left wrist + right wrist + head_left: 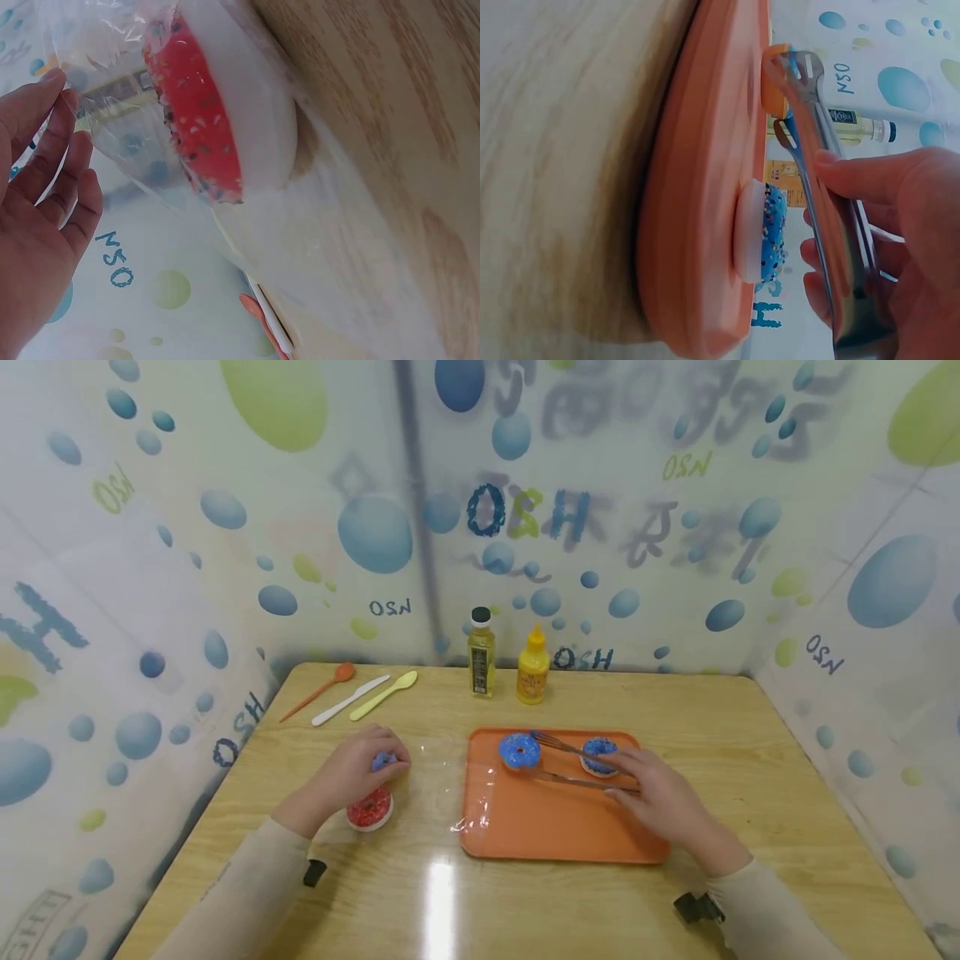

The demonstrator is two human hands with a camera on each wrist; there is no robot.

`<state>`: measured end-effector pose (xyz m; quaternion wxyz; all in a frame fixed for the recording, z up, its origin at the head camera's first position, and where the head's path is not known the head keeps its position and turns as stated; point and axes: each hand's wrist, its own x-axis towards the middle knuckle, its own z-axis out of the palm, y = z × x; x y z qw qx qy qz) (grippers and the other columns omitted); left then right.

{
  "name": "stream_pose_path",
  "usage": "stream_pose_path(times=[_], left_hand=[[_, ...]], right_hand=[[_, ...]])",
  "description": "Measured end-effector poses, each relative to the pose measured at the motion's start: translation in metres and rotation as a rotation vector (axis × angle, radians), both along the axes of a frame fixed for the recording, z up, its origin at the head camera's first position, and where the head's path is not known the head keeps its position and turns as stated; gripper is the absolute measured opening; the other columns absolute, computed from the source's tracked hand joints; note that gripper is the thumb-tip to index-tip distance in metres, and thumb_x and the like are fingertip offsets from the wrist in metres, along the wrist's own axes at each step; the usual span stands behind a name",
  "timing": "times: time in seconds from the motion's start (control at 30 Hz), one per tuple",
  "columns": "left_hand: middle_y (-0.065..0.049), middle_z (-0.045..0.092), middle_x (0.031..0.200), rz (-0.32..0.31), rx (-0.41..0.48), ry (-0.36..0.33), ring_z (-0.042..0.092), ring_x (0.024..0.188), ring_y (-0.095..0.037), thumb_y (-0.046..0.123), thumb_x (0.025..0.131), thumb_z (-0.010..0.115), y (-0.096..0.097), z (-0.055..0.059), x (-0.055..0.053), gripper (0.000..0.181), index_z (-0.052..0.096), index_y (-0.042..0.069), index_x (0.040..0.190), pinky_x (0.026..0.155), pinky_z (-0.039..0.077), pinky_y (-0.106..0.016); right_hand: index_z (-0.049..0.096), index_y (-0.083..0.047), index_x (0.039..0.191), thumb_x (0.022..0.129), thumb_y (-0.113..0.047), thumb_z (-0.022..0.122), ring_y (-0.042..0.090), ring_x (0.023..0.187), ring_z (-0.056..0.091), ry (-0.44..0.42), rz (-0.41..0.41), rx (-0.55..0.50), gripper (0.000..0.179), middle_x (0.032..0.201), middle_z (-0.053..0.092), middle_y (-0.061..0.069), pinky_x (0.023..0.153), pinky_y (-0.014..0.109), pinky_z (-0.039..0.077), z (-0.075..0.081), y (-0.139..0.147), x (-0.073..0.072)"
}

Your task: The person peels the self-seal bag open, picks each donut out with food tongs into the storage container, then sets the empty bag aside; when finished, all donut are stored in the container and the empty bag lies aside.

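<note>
My left hand (pixel 365 766) pinches the edge of a clear plastic bag (pixel 322 247) between thumb and fingers. Inside the bag sits a red donut with sprinkles (pixel 196 105), its white base on the table side. Something blue (pixel 382 762) shows just under the left fingers in the head view, mostly hidden. In my right hand (pixel 660 797) I grip metal tongs (pixel 832 202). Their tips straddle a blue donut with an orange base (pixel 520 751) at the left rear of the orange tray (pixel 562 827). A second blue donut (pixel 771 232), sprinkled and white-based, lies on the tray near the tongs' arms.
Behind the tray stand an oil bottle (pixel 482 660) and a yellow squeeze bottle (pixel 533 672). An orange spoon (pixel 318 692), a white knife (pixel 351 700) and a pale yellow spoon (pixel 384 695) lie at the table's back left. Printed walls close in the table (pixel 375 893).
</note>
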<state>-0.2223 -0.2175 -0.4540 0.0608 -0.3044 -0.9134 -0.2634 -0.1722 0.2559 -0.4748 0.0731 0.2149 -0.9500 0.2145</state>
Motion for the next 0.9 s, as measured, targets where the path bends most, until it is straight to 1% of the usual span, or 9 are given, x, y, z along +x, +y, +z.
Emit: stream_pose_path(times=[0.1, 0.3, 0.53, 0.67, 0.8, 0.9], left_hand=[[0.009, 0.068, 0.097, 0.008, -0.005, -0.018, 0.062, 0.094, -0.021, 0.021, 0.096, 0.076, 0.0004, -0.0005, 0.0017, 0.006, 0.077, 0.015, 0.094, 0.082, 0.053, -0.038], [0.009, 0.068, 0.096, 0.015, -0.008, -0.027, 0.06, 0.094, -0.02, 0.02, 0.096, 0.076, -0.0008, -0.0047, 0.0031, 0.005, 0.077, 0.016, 0.094, 0.083, 0.053, -0.037], [0.009, 0.07, 0.096, -0.003, -0.013, 0.0, 0.059, 0.095, -0.015, 0.022, 0.096, 0.076, -0.0008, -0.0059, 0.0036, 0.008, 0.077, 0.016, 0.091, 0.083, 0.054, -0.037], [0.009, 0.07, 0.096, -0.007, -0.006, 0.007, 0.061, 0.094, -0.017, 0.022, 0.096, 0.076, -0.0008, -0.0052, 0.0041, 0.007, 0.077, 0.016, 0.091, 0.082, 0.054, -0.037], [0.009, 0.069, 0.096, -0.005, 0.003, -0.008, 0.062, 0.094, -0.023, 0.019, 0.095, 0.077, -0.001, -0.004, 0.0048, 0.004, 0.077, 0.015, 0.094, 0.081, 0.053, -0.037], [0.009, 0.069, 0.096, -0.001, 0.008, -0.015, 0.062, 0.094, -0.024, 0.019, 0.095, 0.077, -0.0008, -0.0029, 0.0036, 0.004, 0.077, 0.014, 0.094, 0.082, 0.054, -0.039]], right_hand=[[0.067, -0.018, 0.136, 0.088, -0.019, 0.084, 0.03, 0.111, 0.065, -0.009, -0.016, 0.015, 0.051, 0.126, 0.067, 0.007, 0.082, 0.05, 0.059, -0.001, -0.0014, 0.0011], [0.067, -0.013, 0.133, 0.088, -0.021, 0.084, 0.03, 0.11, 0.067, -0.01, -0.041, 0.006, 0.049, 0.126, 0.067, 0.01, 0.085, 0.051, 0.058, -0.0045, -0.0044, 0.0041], [0.067, -0.01, 0.133, 0.088, -0.023, 0.084, 0.033, 0.113, 0.066, -0.019, -0.061, 0.023, 0.049, 0.129, 0.066, 0.014, 0.087, 0.052, 0.058, -0.0073, -0.0058, 0.008], [0.067, -0.011, 0.134, 0.088, -0.023, 0.084, 0.033, 0.114, 0.066, -0.026, -0.065, 0.022, 0.051, 0.13, 0.066, 0.014, 0.087, 0.052, 0.058, -0.0059, -0.0059, 0.0086], [0.064, -0.013, 0.138, 0.087, -0.022, 0.085, 0.03, 0.114, 0.066, -0.052, -0.058, 0.002, 0.055, 0.133, 0.065, 0.012, 0.089, 0.051, 0.058, -0.0039, -0.0041, 0.0086], [0.063, -0.014, 0.141, 0.088, -0.023, 0.085, 0.029, 0.111, 0.067, -0.057, -0.058, -0.016, 0.058, 0.134, 0.065, 0.011, 0.087, 0.049, 0.058, -0.0014, -0.0016, 0.0089]])
